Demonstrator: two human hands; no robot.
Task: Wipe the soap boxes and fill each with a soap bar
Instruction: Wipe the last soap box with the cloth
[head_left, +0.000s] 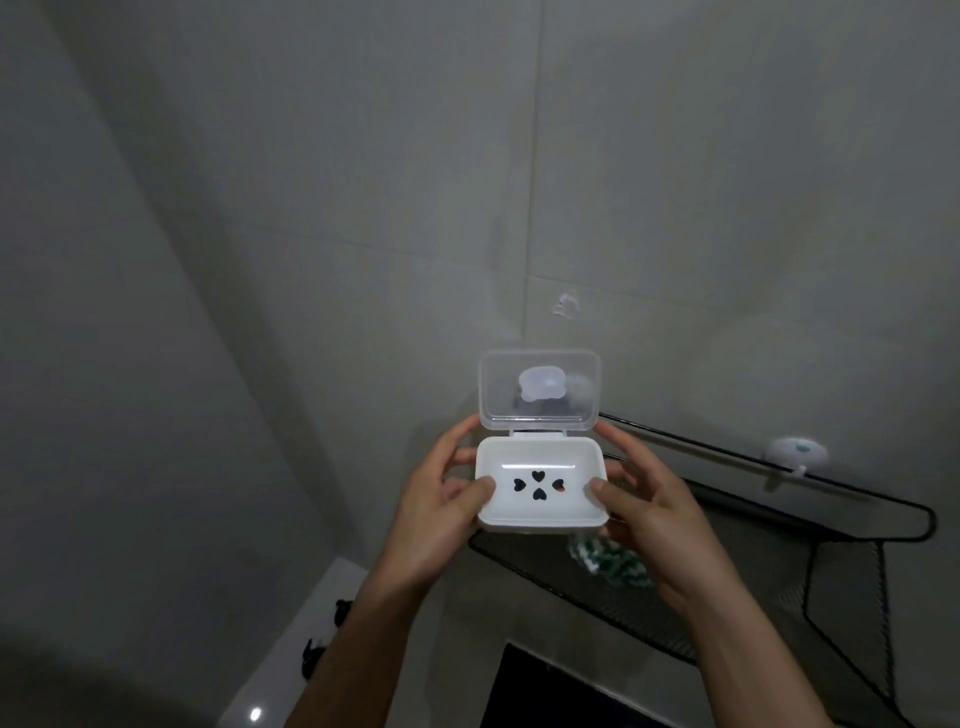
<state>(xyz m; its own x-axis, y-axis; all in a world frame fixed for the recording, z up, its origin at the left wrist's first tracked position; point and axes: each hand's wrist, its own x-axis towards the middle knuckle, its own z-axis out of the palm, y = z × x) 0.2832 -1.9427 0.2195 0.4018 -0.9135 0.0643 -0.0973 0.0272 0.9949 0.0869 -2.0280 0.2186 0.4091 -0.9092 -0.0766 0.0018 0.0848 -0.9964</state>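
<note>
While lid-up — both hands (441, 499) round soap box (541, 483)

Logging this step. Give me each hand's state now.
Left hand: holds the left side of the open soap box.
Right hand: holds the right side of the same box.

One soap box (541, 486) is showing, with one clear lid (540, 391) standing open and four heart holes (538, 485) in its tray. Two hands are showing, left (441, 512) and right (649, 519). One black shelf (727, 592) is hanging behind.
</note>
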